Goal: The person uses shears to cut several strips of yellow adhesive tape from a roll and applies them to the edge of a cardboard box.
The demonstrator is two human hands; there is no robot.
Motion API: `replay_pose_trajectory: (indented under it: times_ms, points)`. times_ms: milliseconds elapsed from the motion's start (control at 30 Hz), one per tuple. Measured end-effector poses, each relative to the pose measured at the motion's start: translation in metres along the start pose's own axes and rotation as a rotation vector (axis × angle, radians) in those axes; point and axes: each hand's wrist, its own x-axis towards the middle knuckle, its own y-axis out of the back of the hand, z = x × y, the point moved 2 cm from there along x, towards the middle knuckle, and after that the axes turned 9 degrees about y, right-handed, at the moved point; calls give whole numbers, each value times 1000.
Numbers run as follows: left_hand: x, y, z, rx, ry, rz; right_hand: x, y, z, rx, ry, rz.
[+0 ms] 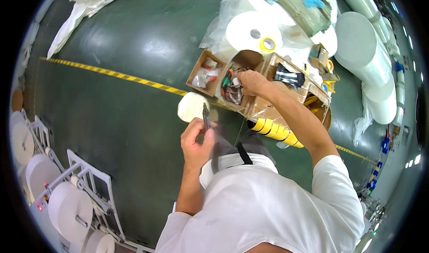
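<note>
My left hand point(196, 143) is closed round a slim dark pen-shaped tool point(206, 114). Its narrower end points up and away from me; its exact kind does not show. My right hand point(253, 82) reaches into an open cardboard box point(248, 59) with its fingers bent together. Something small and white point(236, 81) is at the fingertips, but I cannot make out what they hold. Inside that box lie a green-handled tool point(227, 79) and a tangle of dark and reddish cords point(233, 95). Just beyond the left hand is a cream-coloured roll point(193, 106).
A smaller carton point(196, 67) with plastic bags adjoins the box. To its right, a black-and-clear packet point(288, 77) lies on another carton. A yellow banded roll point(277, 132) is near my legs. Large white rolls point(357, 40) stand right; machine frames with rolls point(71, 206) are left.
</note>
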Motion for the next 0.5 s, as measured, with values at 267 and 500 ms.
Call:
replay_pose_trajectory:
  times_ms: [267, 500]
  points:
    - [18, -45, 28, 99, -55, -245, -121, 88, -16, 1609, 47, 200]
    - [13, -117, 61, 160, -155, -423, -199, 81, 2, 1710, 135, 421]
